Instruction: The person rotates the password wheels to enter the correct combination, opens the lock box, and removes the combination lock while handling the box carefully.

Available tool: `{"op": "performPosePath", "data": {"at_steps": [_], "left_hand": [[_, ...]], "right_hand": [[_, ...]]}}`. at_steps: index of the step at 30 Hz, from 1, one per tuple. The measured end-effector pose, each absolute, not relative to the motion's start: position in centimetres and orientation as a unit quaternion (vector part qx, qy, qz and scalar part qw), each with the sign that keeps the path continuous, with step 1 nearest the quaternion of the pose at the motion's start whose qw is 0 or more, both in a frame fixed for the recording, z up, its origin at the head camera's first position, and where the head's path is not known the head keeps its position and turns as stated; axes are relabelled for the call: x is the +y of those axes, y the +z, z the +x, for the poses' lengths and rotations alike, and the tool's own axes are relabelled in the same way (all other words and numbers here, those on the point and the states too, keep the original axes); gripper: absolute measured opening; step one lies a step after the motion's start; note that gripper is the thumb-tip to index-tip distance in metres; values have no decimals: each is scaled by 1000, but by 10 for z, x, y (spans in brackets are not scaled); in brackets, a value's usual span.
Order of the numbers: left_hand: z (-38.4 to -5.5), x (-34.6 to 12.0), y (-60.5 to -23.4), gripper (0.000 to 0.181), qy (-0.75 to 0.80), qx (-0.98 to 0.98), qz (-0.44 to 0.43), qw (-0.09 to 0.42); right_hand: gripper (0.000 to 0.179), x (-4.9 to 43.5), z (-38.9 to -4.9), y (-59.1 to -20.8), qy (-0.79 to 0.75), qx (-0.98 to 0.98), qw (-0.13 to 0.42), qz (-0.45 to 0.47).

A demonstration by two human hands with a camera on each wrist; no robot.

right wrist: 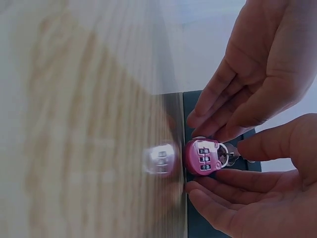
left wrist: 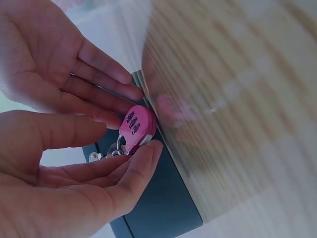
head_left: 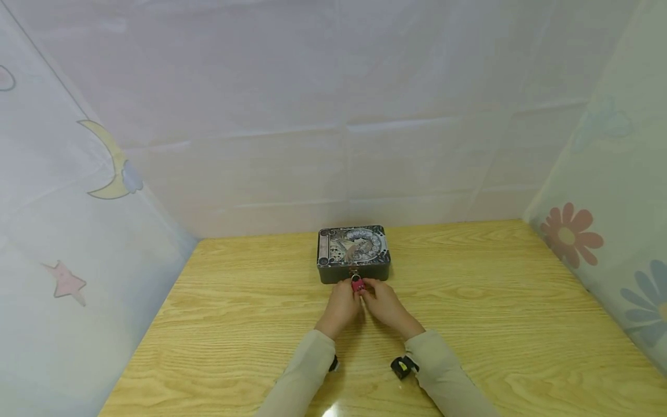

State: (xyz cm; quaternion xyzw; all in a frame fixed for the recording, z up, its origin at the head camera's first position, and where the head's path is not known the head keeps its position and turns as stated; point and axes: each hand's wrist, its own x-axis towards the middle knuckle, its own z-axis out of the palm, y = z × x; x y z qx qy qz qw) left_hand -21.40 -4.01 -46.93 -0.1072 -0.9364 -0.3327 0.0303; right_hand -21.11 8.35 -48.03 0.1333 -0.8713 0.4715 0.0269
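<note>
A pink padlock (head_left: 358, 284) with three number dials hangs by its metal shackle (right wrist: 224, 154) at the front clasp of a dark tin box (head_left: 354, 273). The box's lid carries an ornate printed picture. My left hand (head_left: 341, 304) is at the padlock's left side, its fingertips along the edge and its thumb apart from the body. On the other side, my right hand (head_left: 387, 304) has its fingers extended beside and behind the padlock, with the thumb near the shackle. The dials face me between both hands.
The box stands on a glossy wood-grain table (head_left: 239, 301), near the back wall cloth (head_left: 260, 174). Printed cloth with a moon (head_left: 109, 162) hangs on the left, and flowers (head_left: 570, 234) decorate the right side. A black wrist device (head_left: 402, 366) sits at the right sleeve.
</note>
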Motion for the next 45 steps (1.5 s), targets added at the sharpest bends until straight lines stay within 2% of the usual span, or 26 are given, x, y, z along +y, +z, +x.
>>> {"op": "performPosePath", "data": {"at_steps": [6,14,45], "left_hand": [[-215,-42,-468,16,-353,-930,-99,12],[-214,-44,-468,30,-378,-921,-94,5],[-212,-48,-470,20,-466,-882,-64,41]], "right_hand": [[29,83,-213,-482,477,-869,24,126],[27,82,-212,-481,486,-865,27,118],[23,85,-215,-484,535,-843,12,48]]}}
